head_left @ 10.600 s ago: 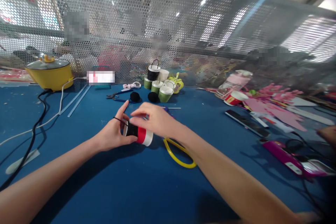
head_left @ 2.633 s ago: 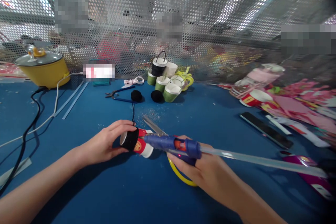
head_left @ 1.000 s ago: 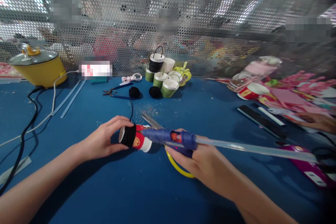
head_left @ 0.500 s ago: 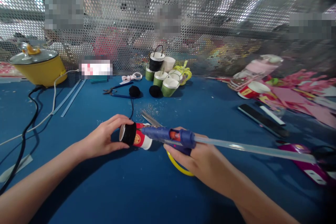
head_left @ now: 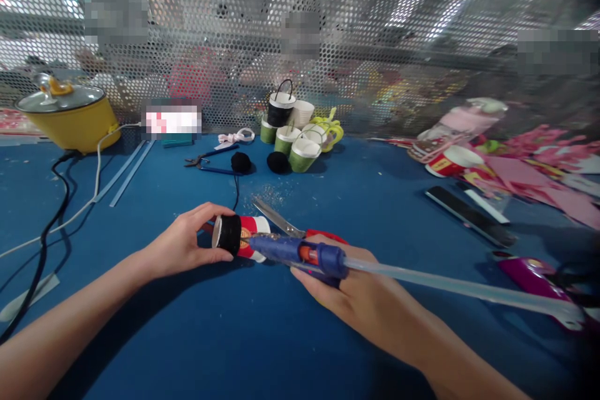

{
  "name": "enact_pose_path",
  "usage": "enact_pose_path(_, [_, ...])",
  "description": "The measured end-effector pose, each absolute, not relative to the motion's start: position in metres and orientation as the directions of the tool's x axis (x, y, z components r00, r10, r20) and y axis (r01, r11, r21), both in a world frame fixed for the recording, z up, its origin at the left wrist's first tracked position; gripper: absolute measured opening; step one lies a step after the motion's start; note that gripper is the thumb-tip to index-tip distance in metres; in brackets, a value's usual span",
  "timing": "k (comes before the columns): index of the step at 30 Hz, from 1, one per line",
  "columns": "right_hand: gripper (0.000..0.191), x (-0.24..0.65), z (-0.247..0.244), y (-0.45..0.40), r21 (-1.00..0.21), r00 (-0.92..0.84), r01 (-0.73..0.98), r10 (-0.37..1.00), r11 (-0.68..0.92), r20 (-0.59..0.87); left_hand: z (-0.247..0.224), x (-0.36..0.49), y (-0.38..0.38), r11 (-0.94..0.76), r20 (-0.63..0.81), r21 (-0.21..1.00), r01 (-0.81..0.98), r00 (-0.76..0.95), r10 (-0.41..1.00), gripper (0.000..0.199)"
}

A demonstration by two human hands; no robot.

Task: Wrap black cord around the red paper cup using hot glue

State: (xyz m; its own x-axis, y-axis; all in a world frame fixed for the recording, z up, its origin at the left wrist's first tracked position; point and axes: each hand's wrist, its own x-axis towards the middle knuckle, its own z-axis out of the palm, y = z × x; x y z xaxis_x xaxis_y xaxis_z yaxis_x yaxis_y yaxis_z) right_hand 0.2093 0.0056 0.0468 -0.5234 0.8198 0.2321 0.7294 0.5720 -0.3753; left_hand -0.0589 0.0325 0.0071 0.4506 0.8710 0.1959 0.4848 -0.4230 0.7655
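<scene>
My left hand [head_left: 197, 240] grips a paper cup [head_left: 255, 228] that lies on its side, red and white at one end and wrapped in black yarn at the other. Thumb and fingers press on the black band. In my right hand [head_left: 347, 275] is a blue glue gun [head_left: 295, 253] with a long clear glue stick out of its back. The gun's tip is at the cup, by the edge of the black wrap; whether it touches, I cannot tell. Scissors [head_left: 276, 215] lie partly hidden behind the gun. A black yarn strand runs from the cup to a ball of yarn [head_left: 240, 162].
Pliers [head_left: 210, 159] and a second black ball [head_left: 278, 162] lie farther back. Behind them stand several wrapped cups [head_left: 304, 155]. A yellow electric pot [head_left: 70, 119] with cables is at left. At right are a black phone-like slab [head_left: 469, 215] and pink strips [head_left: 534, 178].
The cup has turned in my left hand, so its printed side faces differently. The glue gun has shifted slightly left and down along the black edge.
</scene>
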Motion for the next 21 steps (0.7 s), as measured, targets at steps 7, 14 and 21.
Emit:
enact_pose_path(7, [0.014,0.2107,0.0474,0.0048,-0.41,-0.543,0.721,0.823,0.559,0.167,0.0058,-0.0595,0.0322,-0.358,0.144,0.801,0.479,0.427,0.893,0.049])
enact_pose_path(14, [0.014,0.2105,0.0473,0.0051,-0.401,-0.537,0.726,0.825,0.558,0.176,0.0064,-0.059,0.0322,-0.36,0.144,0.806,0.469,0.435,0.889,0.048])
enact_pose_path(21, [0.015,0.2078,0.0515,0.0074,-0.415,-0.519,0.73,0.836,0.543,0.179,0.0072,-0.0596,0.0322,-0.415,0.178,0.772,0.481,0.463,0.868,0.047])
